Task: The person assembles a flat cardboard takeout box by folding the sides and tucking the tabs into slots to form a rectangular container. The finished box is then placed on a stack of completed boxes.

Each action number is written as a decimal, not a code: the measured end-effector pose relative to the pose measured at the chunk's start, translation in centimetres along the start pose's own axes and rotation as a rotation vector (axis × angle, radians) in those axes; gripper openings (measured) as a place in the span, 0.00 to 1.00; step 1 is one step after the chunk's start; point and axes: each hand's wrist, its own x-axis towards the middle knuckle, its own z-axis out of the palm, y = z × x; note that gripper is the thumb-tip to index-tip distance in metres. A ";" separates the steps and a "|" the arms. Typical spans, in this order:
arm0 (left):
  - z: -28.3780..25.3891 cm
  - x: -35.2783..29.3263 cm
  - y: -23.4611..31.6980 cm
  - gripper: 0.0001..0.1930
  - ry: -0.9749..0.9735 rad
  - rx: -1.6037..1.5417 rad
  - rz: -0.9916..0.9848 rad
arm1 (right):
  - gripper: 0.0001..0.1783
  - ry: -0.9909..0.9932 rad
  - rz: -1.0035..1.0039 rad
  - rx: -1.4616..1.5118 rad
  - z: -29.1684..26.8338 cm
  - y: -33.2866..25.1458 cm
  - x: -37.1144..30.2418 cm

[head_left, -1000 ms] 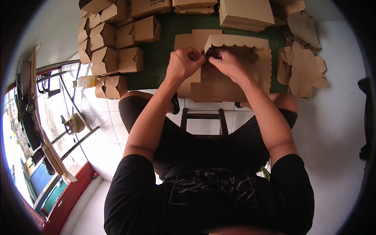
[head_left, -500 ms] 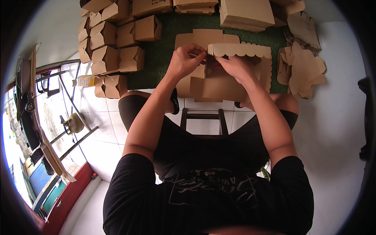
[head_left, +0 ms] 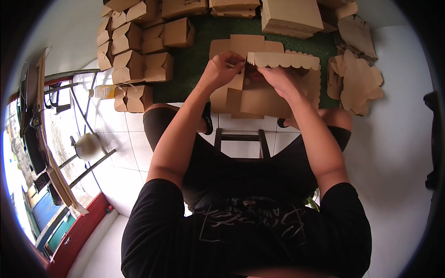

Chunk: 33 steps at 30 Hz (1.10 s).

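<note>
Left hand (head_left: 221,72), fingertips drawn close to the thumb, is at the upper left corner of a half-folded box (head_left: 273,103); whether it pinches the card there I cannot tell. Right hand (head_left: 280,83) reaches in under the scalloped strip (head_left: 285,60) along the box's far side, thumb side up. Its fingertips are hidden behind the strip, so its grip cannot be told either. Both hands are near each other but apart.

The box lies spread in front of the person, at the near side of the green bench (head_left: 190,69), its near edge reaching past the bench's edge. A flat flap extends from it on the left, and its right edge is scalloped too.

To the left, small closed boxes (head_left: 127,37) stand in rows, side by side. A bottle (head_left: 104,91) with a yellow label leans beside the nearest of them. Beyond the half-folded box, toward the right, sits a large box (head_left: 292,16). Flat card pieces (head_left: 359,78) with wavy outlines are piled at the bench's right end. Below, a dark frame (head_left: 241,137) stands between the person's legs on the tiled floor (head_left: 127,150).
</note>
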 end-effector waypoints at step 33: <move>0.4 -3.1 1.6 0.27 -0.079 0.429 0.527 | 0.20 0.333 -0.762 -1.270 5.4 4.9 -13.1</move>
